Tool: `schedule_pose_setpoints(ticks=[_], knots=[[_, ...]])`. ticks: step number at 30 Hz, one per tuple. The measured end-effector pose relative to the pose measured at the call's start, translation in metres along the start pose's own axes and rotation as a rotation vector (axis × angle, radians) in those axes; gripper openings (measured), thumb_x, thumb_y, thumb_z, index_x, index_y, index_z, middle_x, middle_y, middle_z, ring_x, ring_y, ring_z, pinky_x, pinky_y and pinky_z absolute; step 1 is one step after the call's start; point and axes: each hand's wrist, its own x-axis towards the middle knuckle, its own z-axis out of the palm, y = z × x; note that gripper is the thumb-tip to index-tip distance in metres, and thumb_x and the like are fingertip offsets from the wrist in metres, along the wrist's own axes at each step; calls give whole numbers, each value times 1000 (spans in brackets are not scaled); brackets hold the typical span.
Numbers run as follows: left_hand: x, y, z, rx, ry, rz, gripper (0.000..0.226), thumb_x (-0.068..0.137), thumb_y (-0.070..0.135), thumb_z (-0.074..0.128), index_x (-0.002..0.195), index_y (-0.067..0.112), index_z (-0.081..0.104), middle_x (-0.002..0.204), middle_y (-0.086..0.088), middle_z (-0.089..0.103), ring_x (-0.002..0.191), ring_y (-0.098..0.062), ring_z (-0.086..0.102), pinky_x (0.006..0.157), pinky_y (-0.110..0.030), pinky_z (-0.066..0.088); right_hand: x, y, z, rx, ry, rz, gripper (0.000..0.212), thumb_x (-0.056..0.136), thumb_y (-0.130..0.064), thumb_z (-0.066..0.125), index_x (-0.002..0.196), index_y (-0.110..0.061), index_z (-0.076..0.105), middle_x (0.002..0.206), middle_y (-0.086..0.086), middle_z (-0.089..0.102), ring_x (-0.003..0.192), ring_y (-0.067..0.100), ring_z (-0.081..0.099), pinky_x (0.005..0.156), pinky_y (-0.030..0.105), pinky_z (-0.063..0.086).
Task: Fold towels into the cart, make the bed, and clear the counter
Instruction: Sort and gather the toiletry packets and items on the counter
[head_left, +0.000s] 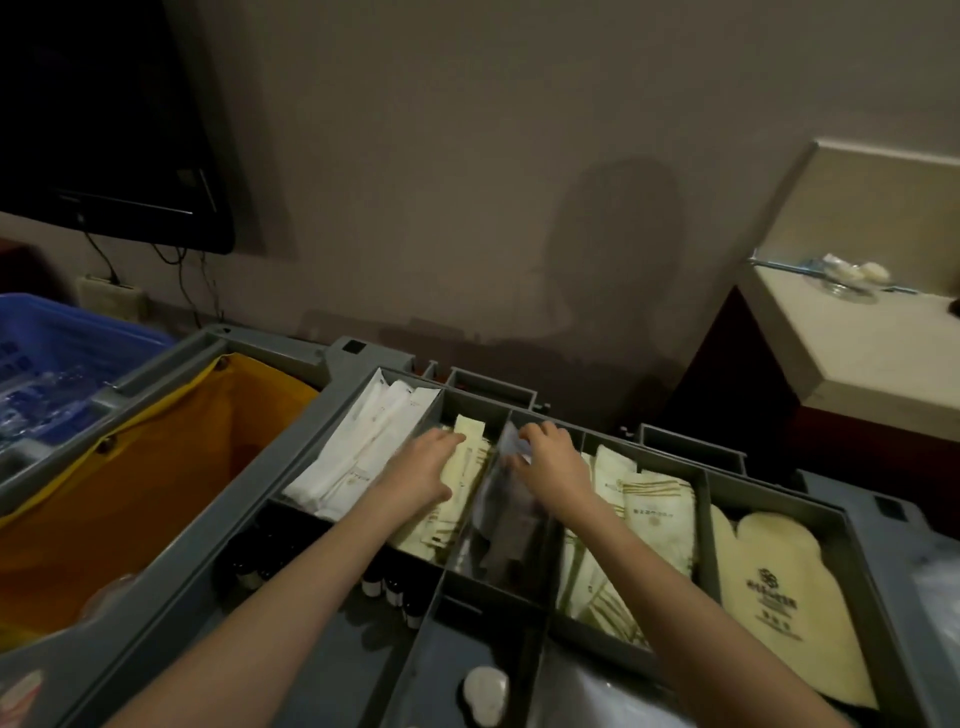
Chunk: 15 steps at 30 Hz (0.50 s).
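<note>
Both my hands reach into the grey cart's divided top tray (701, 525). My left hand (421, 467) lies with straight fingers on a row of cream sachets (462, 499) in one compartment. My right hand (550, 462) has its fingers curled round a clear plastic packet (506, 509) standing in the neighbouring compartment. More cream packets (644, 509) fill the compartment to the right. No towels or bed are in view.
A yellow laundry bag (130, 483) hangs at the cart's left, with a blue crate (57, 343) beyond it. White packets (363, 447), small dark bottles (384, 587) and cream mitts (779, 587) fill other compartments. A pale counter (857, 343) with a glass dish (847, 283) stands right. A dark TV (104, 119) hangs upper left.
</note>
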Motion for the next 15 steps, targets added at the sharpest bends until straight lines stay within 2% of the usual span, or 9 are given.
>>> schedule_pose_setpoints(ticks=[4, 10, 15], knots=[[29, 42, -4, -16, 40, 99, 54, 93, 6, 48, 144, 20, 37, 148, -1, 36, 135, -18, 36, 106, -32, 37, -4, 38, -29, -102, 101, 13, 46, 95, -38, 49, 134, -15, 46, 141, 3, 45, 135, 21, 31, 106, 37, 32], [85, 165, -3, 141, 128, 292, 51, 97, 20, 46, 146, 21, 31, 153, 0, 29, 144, -20, 16, 117, -38, 11, -11, 118, -102, -193, 212, 108, 52, 97, -40, 44, 144, -17, 36, 154, 1, 29, 145, 17, 14, 118, 42, 9], [126, 278, 0, 127, 127, 418, 51, 99, 25, 43, 148, 21, 28, 155, 1, 24, 146, -20, 9, 118, -41, 4, -16, 205, -180, -261, 250, 221, 55, 98, -40, 41, 146, -15, 31, 156, 2, 25, 146, 18, 11, 117, 47, 8]])
